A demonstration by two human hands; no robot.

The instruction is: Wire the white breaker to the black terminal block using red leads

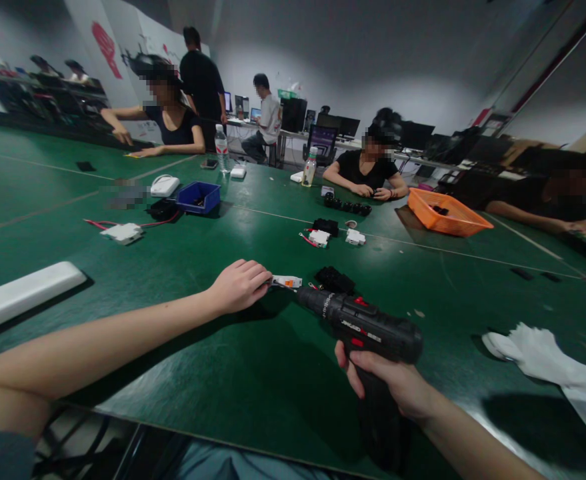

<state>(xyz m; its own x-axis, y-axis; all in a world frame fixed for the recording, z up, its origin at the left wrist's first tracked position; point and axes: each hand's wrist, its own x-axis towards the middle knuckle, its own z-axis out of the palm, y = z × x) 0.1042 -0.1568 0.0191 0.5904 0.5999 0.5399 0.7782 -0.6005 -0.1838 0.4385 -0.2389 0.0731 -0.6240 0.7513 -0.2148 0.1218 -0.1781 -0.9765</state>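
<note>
My right hand (pixel 397 380) is wrapped round the grip of a black cordless drill (pixel 367 323) with red buttons. Its bit points left and meets, or nearly meets, a small white circuit breaker (pixel 287 281) with an orange part. My left hand (pixel 240 287) is closed on the left end of that breaker, its fingertips partly hidden. Just behind the drill's chuck lies a black part (pixel 335 280) with a red wire end beside it. Farther back are two more white breakers, one (pixel 319 238) with red leads and one (pixel 355 237) without.
A blue bin (pixel 199 198) and a white breaker with red cables (pixel 123 233) are at the left. An orange basket (pixel 447 213) stands back right. A long white case (pixel 27 293) lies near left, crumpled white material (pixel 537 353) near right. Several people sit around the green table (pixel 173 367).
</note>
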